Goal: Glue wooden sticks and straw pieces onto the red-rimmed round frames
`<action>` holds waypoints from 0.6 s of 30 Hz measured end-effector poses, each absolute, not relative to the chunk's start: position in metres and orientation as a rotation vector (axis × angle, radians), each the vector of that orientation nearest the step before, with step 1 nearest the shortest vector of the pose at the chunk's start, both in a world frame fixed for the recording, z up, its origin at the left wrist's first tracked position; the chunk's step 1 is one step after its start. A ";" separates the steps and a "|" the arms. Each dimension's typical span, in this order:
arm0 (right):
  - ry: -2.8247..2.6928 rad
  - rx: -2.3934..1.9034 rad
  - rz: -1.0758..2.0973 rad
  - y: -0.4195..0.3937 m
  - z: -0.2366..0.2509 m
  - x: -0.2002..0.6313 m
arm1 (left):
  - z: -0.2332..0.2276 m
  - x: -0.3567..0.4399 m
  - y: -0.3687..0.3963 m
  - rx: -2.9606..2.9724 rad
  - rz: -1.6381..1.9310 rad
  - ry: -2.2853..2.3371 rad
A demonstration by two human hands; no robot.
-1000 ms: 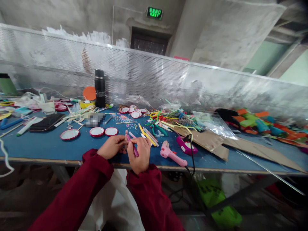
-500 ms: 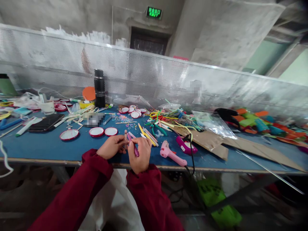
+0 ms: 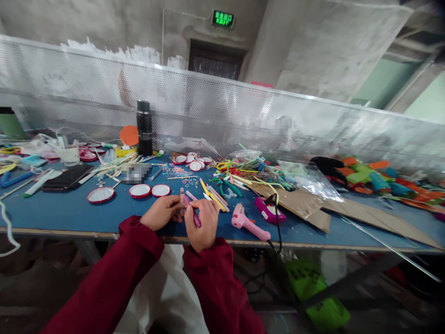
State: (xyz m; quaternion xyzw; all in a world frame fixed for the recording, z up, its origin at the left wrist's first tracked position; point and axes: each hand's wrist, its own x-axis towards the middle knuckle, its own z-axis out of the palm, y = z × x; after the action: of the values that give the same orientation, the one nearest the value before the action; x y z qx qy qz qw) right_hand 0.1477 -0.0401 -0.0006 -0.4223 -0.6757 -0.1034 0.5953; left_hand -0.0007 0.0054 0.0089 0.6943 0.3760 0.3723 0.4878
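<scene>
My left hand (image 3: 162, 212) is closed in a pinch near the table's front edge. A small flat pinkish-brown stick (image 3: 181, 195) stands up at its fingertips; its lower part is hidden. Close beside it, my right hand (image 3: 202, 225) is wrapped round a purple marker (image 3: 197, 220), which slants up toward the left fingertips. Whether the marker's tip touches the stick is too small to tell. Several yellow, pink and white markers (image 3: 216, 198) lie just beyond my right hand. White round lids with red rims (image 3: 160, 190) rest beyond my left hand.
A pink glue gun (image 3: 252, 226) lies right of my hands, near a purple object (image 3: 269, 211) and a black cord. A black bottle (image 3: 144, 130) stands at the back. Tangled coloured cords (image 3: 257, 169), cardboard (image 3: 302, 204) and a phone (image 3: 67, 177) also occupy the table.
</scene>
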 end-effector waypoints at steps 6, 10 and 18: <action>-1.569 -0.980 -0.236 -0.040 0.000 0.148 | 0.009 -0.001 0.005 1.688 0.905 0.906; -1.577 -0.962 -0.239 -0.039 -0.002 0.148 | 0.009 -0.001 0.005 1.683 0.916 0.911; -1.595 -0.971 -0.247 -0.040 0.000 0.147 | 0.009 -0.001 0.006 1.684 0.917 0.906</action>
State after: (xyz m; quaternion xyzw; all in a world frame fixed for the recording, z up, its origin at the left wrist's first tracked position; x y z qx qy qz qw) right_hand 0.1474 -0.0402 0.0003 -0.4166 -0.6849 -0.1062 0.5883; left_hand -0.0008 0.0056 0.0086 0.6928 0.3729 0.3772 0.4886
